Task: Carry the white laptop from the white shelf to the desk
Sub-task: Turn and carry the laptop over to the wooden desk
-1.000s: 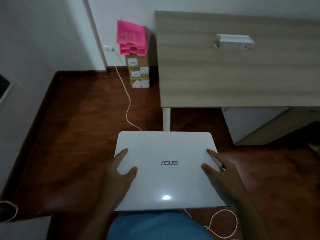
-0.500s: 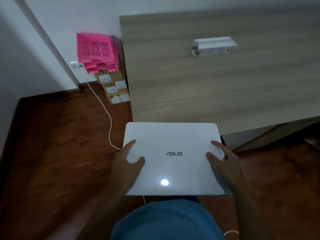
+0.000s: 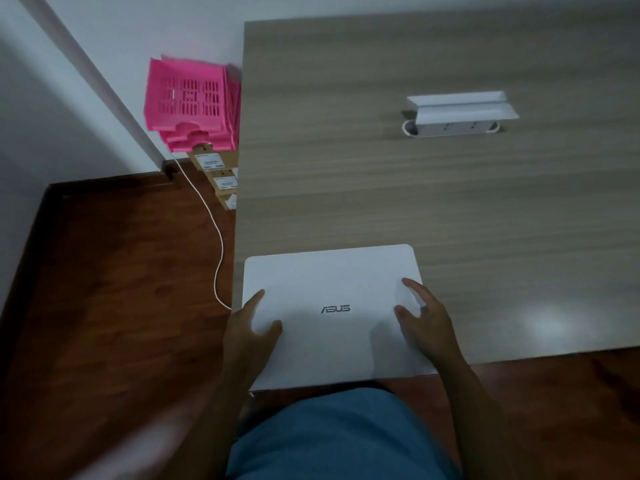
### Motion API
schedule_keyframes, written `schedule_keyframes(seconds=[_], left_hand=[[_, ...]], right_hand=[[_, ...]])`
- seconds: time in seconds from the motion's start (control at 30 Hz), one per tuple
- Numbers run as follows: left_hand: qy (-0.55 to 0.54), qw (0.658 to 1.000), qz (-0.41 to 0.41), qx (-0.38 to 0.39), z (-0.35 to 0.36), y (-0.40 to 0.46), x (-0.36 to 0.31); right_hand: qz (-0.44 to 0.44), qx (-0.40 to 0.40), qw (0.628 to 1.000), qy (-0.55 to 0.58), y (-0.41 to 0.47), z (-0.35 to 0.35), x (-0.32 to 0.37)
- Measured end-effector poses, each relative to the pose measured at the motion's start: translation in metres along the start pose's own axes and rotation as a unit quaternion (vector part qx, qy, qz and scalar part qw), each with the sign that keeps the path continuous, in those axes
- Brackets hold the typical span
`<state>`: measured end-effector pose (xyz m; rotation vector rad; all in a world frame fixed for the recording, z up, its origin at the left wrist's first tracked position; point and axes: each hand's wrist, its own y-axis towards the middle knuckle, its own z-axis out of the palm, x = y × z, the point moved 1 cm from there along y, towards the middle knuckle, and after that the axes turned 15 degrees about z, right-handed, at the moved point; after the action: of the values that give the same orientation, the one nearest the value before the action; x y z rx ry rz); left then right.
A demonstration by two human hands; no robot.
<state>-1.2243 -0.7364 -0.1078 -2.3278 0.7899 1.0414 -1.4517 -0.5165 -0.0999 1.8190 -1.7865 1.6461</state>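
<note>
Left hand (image 3: 251,329) and right hand (image 3: 424,322) each clamp a side of the white laptop (image 3: 334,315), and it has now crossed over the bench (image 3: 433,202) near-left corner; setting down looks next.

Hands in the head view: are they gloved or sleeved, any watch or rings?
Both are bare. The left hand and right hand wear no gloves, and no rings or watch show. The forearms are uncovered as far as they can be seen; no sleeve appears. In the dim light, finer marks cannot be told.
</note>
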Motion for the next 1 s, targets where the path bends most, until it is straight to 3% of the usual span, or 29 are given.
schedule_keyframes(seconds=[0.27, 0.6, 1.0], left_hand=[[0.046, 0.998, -0.043, -0.014, -0.019, 0.016, 0.014], [0.047, 0.997, -0.021, -0.063, -0.023, 0.018, 0.009], [0.053, 0.996, -0.058, -0.031, -0.016, 0.008, 0.009]], right_hand=[[-0.019, -0.002, 0.996, -0.092, 0.018, 0.026, 0.009], [-0.024, -0.043, 0.997, -0.065, 0.010, 0.041, 0.017], [-0.021, -0.024, 0.997, -0.070, 0.007, 0.034, 0.018]])
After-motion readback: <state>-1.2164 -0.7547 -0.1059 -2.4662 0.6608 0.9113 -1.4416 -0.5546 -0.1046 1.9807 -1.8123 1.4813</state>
